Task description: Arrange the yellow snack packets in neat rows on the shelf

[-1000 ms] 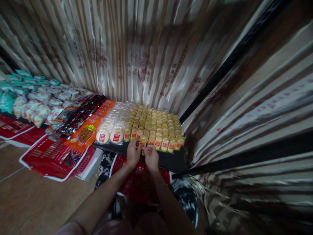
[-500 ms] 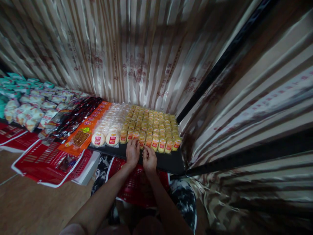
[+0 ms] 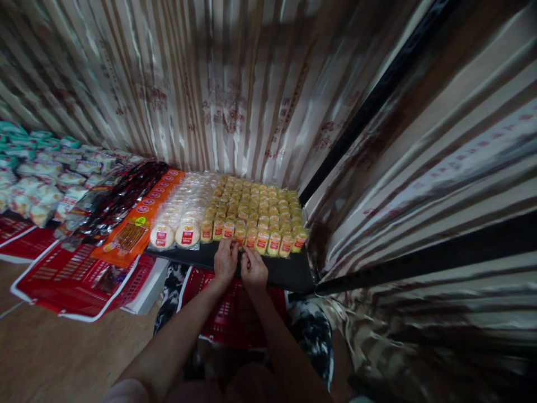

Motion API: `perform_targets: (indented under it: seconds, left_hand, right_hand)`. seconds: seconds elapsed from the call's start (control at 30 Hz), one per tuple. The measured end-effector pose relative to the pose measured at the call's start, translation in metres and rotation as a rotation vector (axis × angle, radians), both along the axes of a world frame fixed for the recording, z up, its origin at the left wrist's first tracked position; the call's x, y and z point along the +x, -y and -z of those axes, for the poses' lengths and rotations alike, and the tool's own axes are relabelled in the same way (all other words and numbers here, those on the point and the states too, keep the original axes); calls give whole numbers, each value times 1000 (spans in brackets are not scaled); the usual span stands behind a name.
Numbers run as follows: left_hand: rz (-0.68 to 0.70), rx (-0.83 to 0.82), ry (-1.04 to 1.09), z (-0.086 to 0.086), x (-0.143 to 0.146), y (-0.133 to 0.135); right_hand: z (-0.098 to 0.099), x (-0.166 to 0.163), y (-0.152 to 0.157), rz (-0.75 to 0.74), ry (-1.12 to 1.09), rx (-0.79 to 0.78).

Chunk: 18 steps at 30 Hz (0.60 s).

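Little has moved since the earlier frame: the left hand (image 3: 226,262) and right hand (image 3: 254,271) remain at the front row of snack cakes (image 3: 262,241), fingers narrowly bunched, any grip impossible to tell. Nine cakes front the columns on the black shelf (image 3: 289,272), apparently laid out, a slightly uneven edge remaining; two white biscuits (image 3: 187,236) and one orange bag (image 3: 126,239) front the neighbouring columns.

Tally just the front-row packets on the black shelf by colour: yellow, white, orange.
Yellow packets: 9, one partly covered
White round packets: 2
Orange packet: 1
Total: 12
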<state>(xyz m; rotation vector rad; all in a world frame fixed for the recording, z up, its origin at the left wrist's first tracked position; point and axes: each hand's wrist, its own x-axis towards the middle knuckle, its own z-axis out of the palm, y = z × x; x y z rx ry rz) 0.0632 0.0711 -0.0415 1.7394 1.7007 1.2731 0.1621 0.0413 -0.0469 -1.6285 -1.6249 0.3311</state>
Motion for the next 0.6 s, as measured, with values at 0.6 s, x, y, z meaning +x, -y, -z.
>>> perform_targets:
  seconds: [0.6]
  left_hand:
    - [453,-455,-233,55,-16,91]
  right_hand:
    - [64,25,77,-206,-11,-451]
